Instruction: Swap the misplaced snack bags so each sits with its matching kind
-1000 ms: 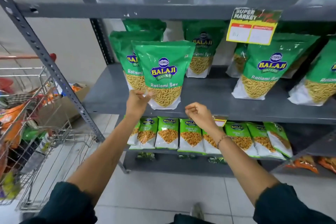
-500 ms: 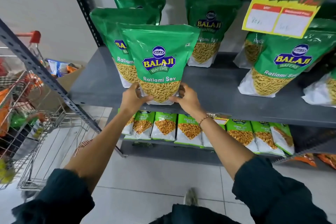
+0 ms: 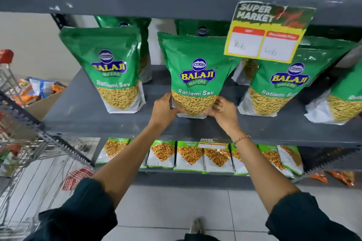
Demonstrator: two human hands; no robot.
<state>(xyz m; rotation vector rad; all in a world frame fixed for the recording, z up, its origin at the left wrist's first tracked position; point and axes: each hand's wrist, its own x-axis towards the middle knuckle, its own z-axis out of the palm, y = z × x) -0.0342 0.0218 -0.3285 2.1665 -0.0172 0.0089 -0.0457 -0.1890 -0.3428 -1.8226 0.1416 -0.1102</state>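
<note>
A large green Ratlami Sev bag (image 3: 195, 76) stands upright on the grey middle shelf (image 3: 82, 111). My left hand (image 3: 163, 108) grips its lower left corner and my right hand (image 3: 222, 110) grips its lower right corner. To its left stands another Ratlami Sev bag (image 3: 115, 72), and a third (image 3: 278, 88) leans at the right. More green bags sit behind them, partly hidden. Below, a row of smaller Chana Jor Garam bags (image 3: 189, 156) lines the lower shelf.
A yellow price tag (image 3: 268, 31) hangs from the upper shelf edge over the right bags. A metal shopping cart (image 3: 25, 154) with goods stands at the left, beside a slotted shelf upright (image 3: 49, 137). A cardboard box (image 3: 43, 98) of snacks sits behind it. Tiled floor lies below.
The bag held in both hands has moved right, away from the left bag, and now stands in the shelf's middle. The camera has come closer.
</note>
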